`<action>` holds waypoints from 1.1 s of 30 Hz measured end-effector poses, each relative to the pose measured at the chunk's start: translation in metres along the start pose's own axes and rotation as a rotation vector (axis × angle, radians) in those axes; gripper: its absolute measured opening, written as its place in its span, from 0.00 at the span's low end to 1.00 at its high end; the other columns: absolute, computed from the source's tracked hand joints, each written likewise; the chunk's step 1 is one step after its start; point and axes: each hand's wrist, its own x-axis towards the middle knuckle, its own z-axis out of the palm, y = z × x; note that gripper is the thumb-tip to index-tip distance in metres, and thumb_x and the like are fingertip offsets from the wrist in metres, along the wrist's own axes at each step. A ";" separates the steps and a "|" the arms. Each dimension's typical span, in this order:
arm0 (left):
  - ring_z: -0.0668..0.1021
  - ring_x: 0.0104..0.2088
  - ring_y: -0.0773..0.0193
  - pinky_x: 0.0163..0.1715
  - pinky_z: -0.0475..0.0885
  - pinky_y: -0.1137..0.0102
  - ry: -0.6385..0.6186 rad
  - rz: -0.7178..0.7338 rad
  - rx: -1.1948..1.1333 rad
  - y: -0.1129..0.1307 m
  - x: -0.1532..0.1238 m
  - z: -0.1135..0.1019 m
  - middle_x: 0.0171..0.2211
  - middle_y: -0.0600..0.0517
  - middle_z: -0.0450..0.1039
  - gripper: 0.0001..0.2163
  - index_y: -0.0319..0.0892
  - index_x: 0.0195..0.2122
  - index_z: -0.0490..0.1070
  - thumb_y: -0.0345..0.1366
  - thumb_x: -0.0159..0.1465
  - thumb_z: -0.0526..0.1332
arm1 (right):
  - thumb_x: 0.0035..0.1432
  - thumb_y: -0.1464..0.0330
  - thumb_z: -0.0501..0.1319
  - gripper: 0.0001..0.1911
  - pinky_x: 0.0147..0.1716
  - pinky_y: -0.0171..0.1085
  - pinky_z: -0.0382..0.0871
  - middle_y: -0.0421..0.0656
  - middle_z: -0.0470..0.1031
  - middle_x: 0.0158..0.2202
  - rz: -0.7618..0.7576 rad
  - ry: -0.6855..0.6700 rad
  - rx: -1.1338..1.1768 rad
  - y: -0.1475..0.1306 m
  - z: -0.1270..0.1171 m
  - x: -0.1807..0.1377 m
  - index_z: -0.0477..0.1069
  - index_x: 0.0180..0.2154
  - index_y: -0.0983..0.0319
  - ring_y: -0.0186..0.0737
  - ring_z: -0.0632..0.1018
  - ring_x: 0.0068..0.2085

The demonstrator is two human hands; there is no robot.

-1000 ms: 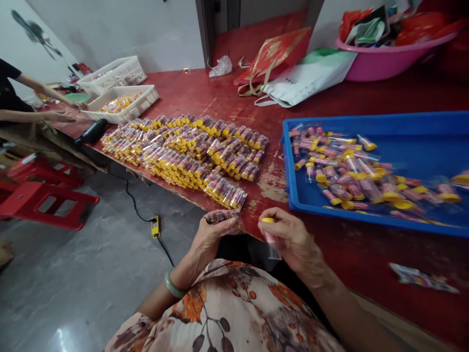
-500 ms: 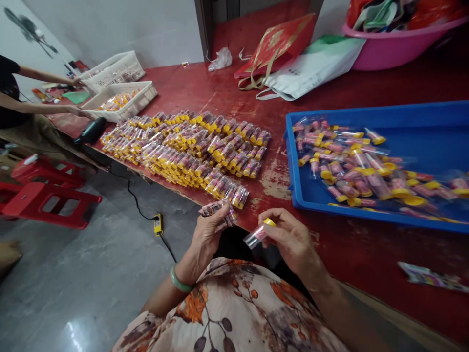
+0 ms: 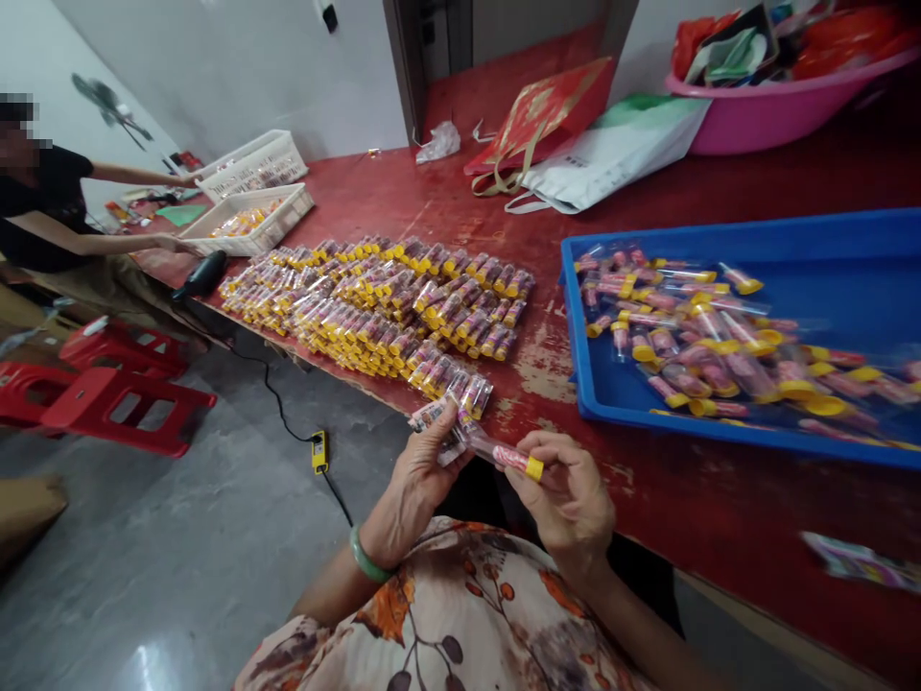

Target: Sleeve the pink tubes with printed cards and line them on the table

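My left hand (image 3: 423, 470) is closed on printed plastic wrappers (image 3: 430, 415), the thumb pressed over them. Between the fingertips of my right hand (image 3: 572, 494) is a clear tube with a yellow cap (image 3: 512, 458) and pink contents. Its clear end meets the wrappers at my left hand; whether it is inside one I cannot tell. Just beyond, rows of yellow-capped tubes (image 3: 374, 302) lie stacked on the red table (image 3: 536, 369). To the right, a blue tray (image 3: 578, 355) holds many loose tubes of the same kind.
A loose wrapper (image 3: 860, 559) lies at the right. Bags (image 3: 619, 158) and a pink basin (image 3: 777, 120) stand at the back. Far left, a person (image 3: 54, 211) has both hands at white crates (image 3: 292, 211). Red stools (image 3: 129, 403) and a yellow power strip (image 3: 319, 452) are on the floor.
My right hand has turned the tube and brought it left, so its clear end now meets the wrappers in my left hand. The view has shifted slightly.
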 end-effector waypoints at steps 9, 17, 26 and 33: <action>0.78 0.28 0.63 0.30 0.77 0.67 -0.063 0.130 -0.062 -0.009 -0.004 -0.001 0.30 0.50 0.78 0.20 0.38 0.33 0.76 0.36 0.40 0.77 | 0.50 0.74 0.67 0.16 0.32 0.37 0.74 0.45 0.71 0.39 -0.230 -0.013 -0.266 0.020 0.005 -0.008 0.65 0.41 0.59 0.39 0.76 0.38; 0.77 0.25 0.66 0.28 0.74 0.70 -0.049 0.204 -0.075 -0.004 0.004 -0.011 0.28 0.53 0.77 0.20 0.38 0.32 0.75 0.41 0.42 0.76 | 0.51 0.74 0.68 0.20 0.31 0.37 0.76 0.45 0.75 0.39 -0.503 -0.063 -0.466 0.017 0.024 0.006 0.65 0.44 0.58 0.40 0.79 0.36; 0.77 0.27 0.67 0.28 0.74 0.72 -0.075 0.251 -0.007 0.005 -0.002 -0.015 0.29 0.54 0.78 0.20 0.40 0.34 0.75 0.43 0.43 0.75 | 0.58 0.73 0.61 0.17 0.41 0.42 0.77 0.50 0.73 0.45 -0.490 -0.300 -0.374 0.014 0.025 0.016 0.64 0.50 0.60 0.44 0.77 0.46; 0.77 0.27 0.66 0.29 0.73 0.72 -0.196 0.241 0.073 -0.005 -0.011 -0.014 0.29 0.53 0.77 0.22 0.38 0.33 0.75 0.42 0.40 0.77 | 0.57 0.74 0.60 0.12 0.35 0.38 0.75 0.47 0.73 0.42 -0.399 -0.188 -0.371 0.006 0.019 0.029 0.66 0.45 0.60 0.36 0.77 0.34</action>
